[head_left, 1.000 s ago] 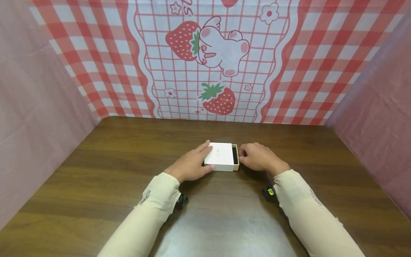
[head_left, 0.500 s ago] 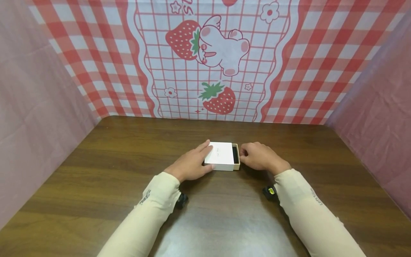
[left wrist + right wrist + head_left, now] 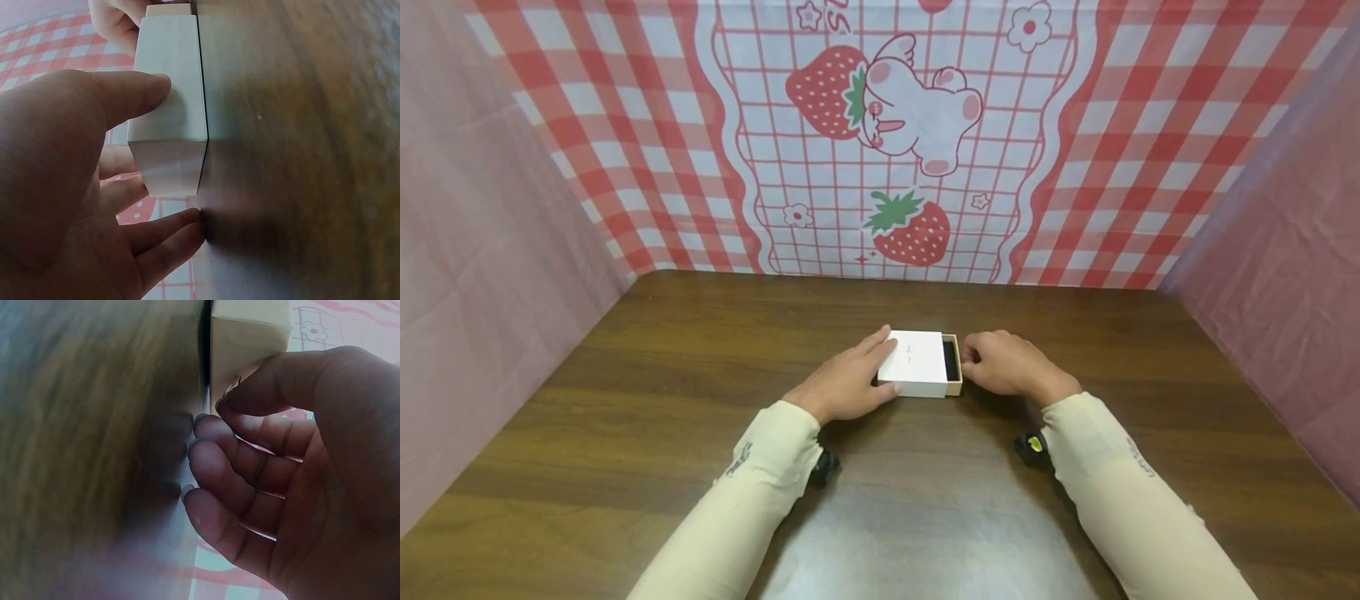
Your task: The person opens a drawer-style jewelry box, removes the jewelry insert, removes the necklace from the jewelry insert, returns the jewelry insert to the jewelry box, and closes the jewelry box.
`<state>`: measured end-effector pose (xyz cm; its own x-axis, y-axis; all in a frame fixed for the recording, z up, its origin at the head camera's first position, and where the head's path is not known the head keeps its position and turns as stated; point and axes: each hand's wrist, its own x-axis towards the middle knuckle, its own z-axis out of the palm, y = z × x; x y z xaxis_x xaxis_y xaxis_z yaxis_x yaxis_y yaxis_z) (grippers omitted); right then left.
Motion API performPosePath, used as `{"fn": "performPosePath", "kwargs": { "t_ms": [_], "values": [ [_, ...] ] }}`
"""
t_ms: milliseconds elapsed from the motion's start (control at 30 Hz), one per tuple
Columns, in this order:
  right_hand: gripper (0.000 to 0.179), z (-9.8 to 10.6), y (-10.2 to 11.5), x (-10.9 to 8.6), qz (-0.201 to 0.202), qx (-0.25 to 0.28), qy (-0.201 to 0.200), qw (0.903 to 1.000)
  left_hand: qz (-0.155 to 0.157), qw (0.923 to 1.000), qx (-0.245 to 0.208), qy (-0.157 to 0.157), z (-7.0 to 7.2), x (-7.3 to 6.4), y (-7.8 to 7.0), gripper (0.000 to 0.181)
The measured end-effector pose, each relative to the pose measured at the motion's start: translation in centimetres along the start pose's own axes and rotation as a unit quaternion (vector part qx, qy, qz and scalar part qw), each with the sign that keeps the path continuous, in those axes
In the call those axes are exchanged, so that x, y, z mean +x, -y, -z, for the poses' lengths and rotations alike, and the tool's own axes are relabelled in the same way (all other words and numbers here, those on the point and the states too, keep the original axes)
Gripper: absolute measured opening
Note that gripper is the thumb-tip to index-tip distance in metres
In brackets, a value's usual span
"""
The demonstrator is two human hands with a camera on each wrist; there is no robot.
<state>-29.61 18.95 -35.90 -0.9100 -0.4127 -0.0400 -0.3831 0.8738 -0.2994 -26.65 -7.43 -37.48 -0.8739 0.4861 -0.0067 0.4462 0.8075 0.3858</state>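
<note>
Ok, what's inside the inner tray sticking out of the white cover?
In the exposed strip of the inner tray, a black surface shows; I can't tell whether it is lining or contents. The rest of the inside is hidden under the white cover.

The left sleeve (image 3: 730,508) and right sleeve (image 3: 1135,504) were long and cream, each with small dark lettering. A black left wrist device (image 3: 825,468) and right wrist device (image 3: 1031,448) showed, the latter bearing a yellow-green patch (image 3: 1035,443).
</note>
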Motion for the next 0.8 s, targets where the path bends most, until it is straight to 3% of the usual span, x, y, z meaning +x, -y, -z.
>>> {"fn": "performPosePath", "kwargs": {
  "t_ms": [800],
  "values": [
    [0.010, -0.11, -0.45, 0.02, 0.000, 0.001, -0.004, 1.0000, -0.001, 0.9999, -0.010, 0.002, -0.05, 0.01, -0.01, 0.074]
  ]
}}
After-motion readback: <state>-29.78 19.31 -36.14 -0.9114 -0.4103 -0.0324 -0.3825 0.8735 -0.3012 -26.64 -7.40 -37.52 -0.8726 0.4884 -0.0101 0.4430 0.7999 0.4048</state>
